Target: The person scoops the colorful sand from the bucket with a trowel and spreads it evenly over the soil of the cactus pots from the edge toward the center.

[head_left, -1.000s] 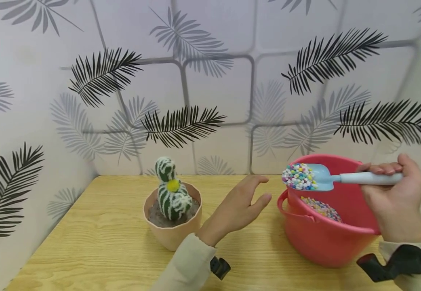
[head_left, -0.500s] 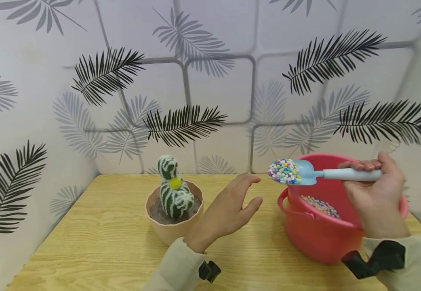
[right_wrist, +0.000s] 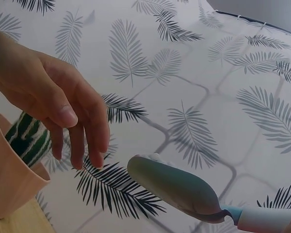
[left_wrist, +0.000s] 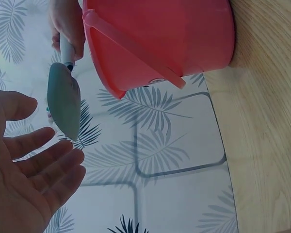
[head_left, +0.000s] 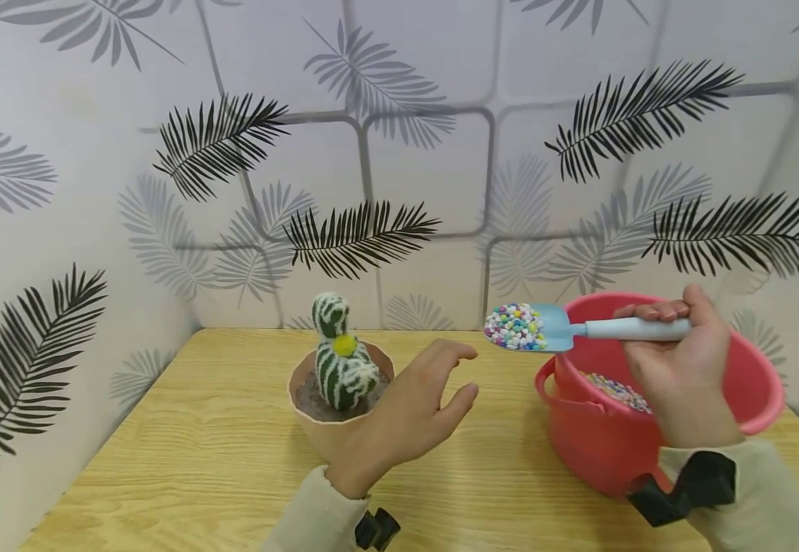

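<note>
My right hand [head_left: 678, 360] grips the pale handle of a light blue hand trowel [head_left: 560, 328], held level over the left rim of a red bucket [head_left: 600, 448]. Small multicoloured pebbles [head_left: 515, 326] are heaped on its blade, and more pebbles [head_left: 616, 391] lie inside the bucket. My left hand [head_left: 406, 406] hovers with relaxed fingers, holding nothing, a short way left of the blade tip. Just behind that hand stands a green and white knitted-looking cactus [head_left: 344, 376] with a yellow flower, in a peach pot [head_left: 323, 437] of grey soil. In the left wrist view the trowel's underside [left_wrist: 63, 99] shows.
The pot and bucket stand apart on a light wooden table [head_left: 185, 429]. A wall [head_left: 427, 184] with a leaf pattern rises right behind the table. The bucket's handle [head_left: 572, 402] hangs down on its left side.
My right hand has carried the loaded trowel leftward, from over the bucket's middle to past its left rim. My left hand has shifted slightly left, closer to the pot.
</note>
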A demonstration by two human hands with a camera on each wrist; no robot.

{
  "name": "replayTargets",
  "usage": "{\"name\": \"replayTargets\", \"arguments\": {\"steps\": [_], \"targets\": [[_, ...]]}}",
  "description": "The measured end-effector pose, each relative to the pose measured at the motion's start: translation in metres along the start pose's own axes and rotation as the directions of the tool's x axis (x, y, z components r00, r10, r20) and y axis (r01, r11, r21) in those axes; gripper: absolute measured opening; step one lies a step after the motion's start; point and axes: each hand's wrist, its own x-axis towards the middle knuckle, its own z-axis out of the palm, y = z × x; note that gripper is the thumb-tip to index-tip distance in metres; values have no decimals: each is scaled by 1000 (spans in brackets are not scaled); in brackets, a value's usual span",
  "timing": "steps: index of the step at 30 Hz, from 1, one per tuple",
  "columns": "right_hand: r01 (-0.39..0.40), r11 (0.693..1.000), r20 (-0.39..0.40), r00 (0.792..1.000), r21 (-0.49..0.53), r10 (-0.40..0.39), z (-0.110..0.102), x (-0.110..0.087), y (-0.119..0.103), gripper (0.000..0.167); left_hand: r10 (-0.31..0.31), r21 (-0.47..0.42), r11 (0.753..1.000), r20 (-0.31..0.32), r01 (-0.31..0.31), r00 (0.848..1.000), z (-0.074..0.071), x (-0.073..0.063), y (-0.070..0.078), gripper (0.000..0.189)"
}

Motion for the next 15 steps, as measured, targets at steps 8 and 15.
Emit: {"name": "replayTargets", "arguments": {"steps": [8,15], "targets": [[5,1000,-14,1000,1,-5,2,1,13,43,8,43,999,-66,-5,998,-10,-15,4,27],[9,999,-37,999,44,-7,6,4,28,36,32,80,997,-123,-22,992,-23,-26,5,20]]}}
